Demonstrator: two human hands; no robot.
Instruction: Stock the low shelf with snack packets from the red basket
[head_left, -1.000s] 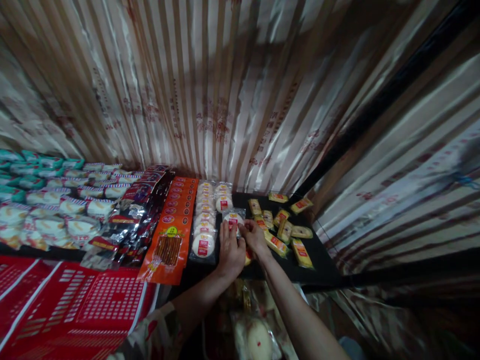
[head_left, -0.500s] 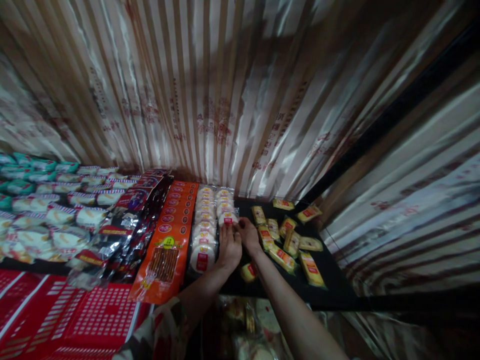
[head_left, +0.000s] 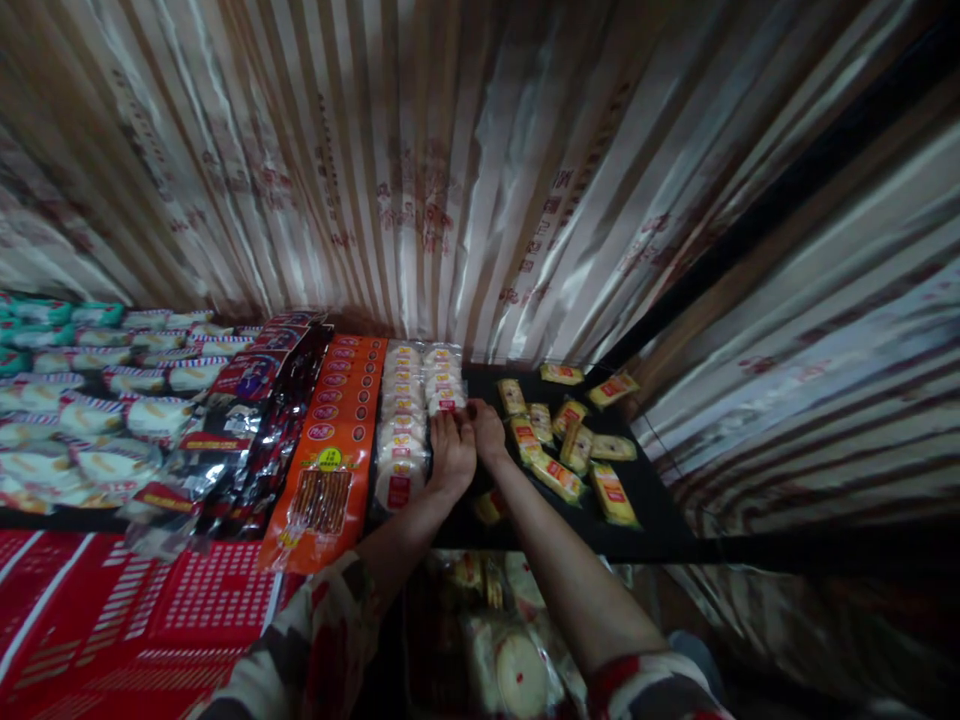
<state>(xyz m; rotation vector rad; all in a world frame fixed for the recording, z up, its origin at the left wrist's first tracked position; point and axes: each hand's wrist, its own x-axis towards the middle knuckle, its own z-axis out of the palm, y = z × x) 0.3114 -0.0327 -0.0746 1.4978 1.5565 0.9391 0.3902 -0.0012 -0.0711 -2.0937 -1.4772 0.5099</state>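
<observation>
Two overlapping rows of round white cakes in clear wrappers lie on the black shelf [head_left: 660, 520], a longer left row [head_left: 401, 440] and a shorter right row [head_left: 444, 365]. At the front of the right row is a wrapped round cake [head_left: 447, 403] with a red label, partly covered by my fingers. My left hand [head_left: 453, 452] grips its near edge, fingers pointing away from me. My right hand [head_left: 487, 432] is beside it, closed with bent fingers on the cake's right edge. Several small yellow wrapped cakes [head_left: 559, 475] lie scattered right of my hands.
An orange pack of brown sticks [head_left: 326, 470] and dark shiny packets [head_left: 247, 420] lie to the left, with white wrapped buns [head_left: 112, 455] beyond. A red basket [head_left: 217, 590] stands at front left. More wrapped cakes [head_left: 517, 670] sit below the shelf; a striped sheet [head_left: 420, 150] hangs behind.
The view has shifted, so the shelf and goods appear slightly higher and to the left. Both hands stay at the front cake of the right row, fingers pressed to it.
</observation>
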